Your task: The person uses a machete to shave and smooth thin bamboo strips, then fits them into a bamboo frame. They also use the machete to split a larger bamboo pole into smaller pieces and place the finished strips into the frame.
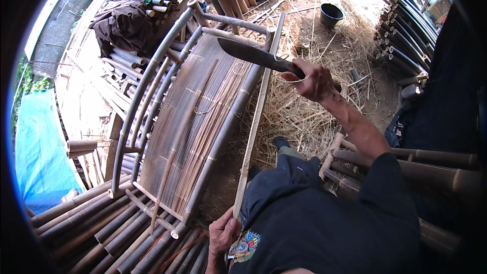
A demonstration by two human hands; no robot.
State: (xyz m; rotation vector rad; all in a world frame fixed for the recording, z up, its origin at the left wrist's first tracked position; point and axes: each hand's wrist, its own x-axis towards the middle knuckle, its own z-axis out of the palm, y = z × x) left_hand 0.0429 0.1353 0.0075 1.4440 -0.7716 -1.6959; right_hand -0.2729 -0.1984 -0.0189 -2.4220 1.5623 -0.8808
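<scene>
We take the long bamboo strip as the landmark: a thin pale slat running from the lower middle of the view up toward the far end of a bamboo lounge frame, lying right along that frame's near rail. Our left hand is clamped around the strip's lower end, fingers wrapped shut on it. Our right hand sits to the right of the strip's upper part, closed tight on the handle of a big dark machete, whose blade reaches left across the strip's top end; contact with the strip we cannot tell. Progress, as we judge it: the strip is already split thin and fairly even, the frame's slatted seat looks mostly woven, so trimming seems under way, not finished; no fresh cut shows on the strip. Right of the strip, straw and shavings cover the ground, with a black bucket beyond. Left of the strip, past the frame, bamboo poles lie stacked, a dark cloth sits on a pile, and a blue tarp lies at the far left.
</scene>
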